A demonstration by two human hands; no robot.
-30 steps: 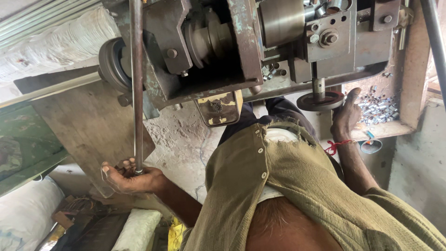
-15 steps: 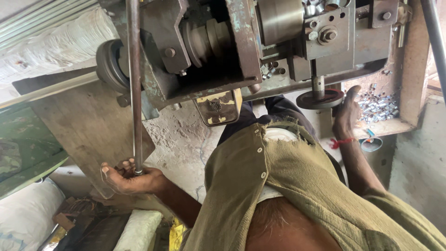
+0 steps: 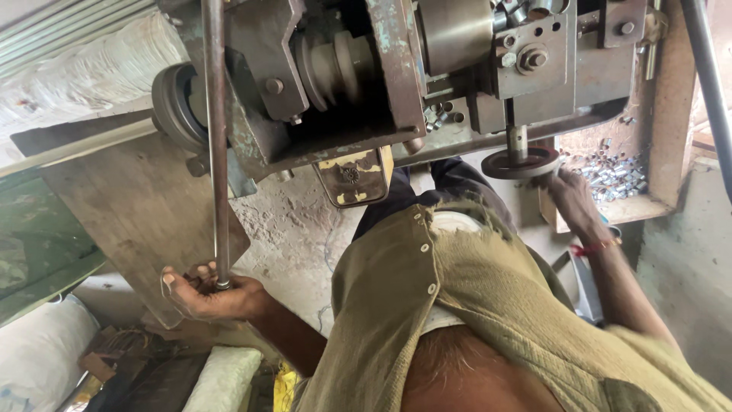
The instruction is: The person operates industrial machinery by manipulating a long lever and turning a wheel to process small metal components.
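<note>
My left hand is closed around the lower end of a long steel rod, which runs up past the grimy metal machine. My right hand, with a red thread on its wrist, grips the rim of a small round handwheel on a short shaft under the machine's right side. My olive shirt fills the lower middle of the view.
A wooden tray of several small shiny metal pieces sits just beyond the handwheel. A pulley sticks out on the machine's left, above a slanted wooden board. White sacks and clutter lie at lower left. A worn plate hangs under the machine.
My right hand has shifted from beside the handwheel onto its rim. My left hand stays on the rod's end.
</note>
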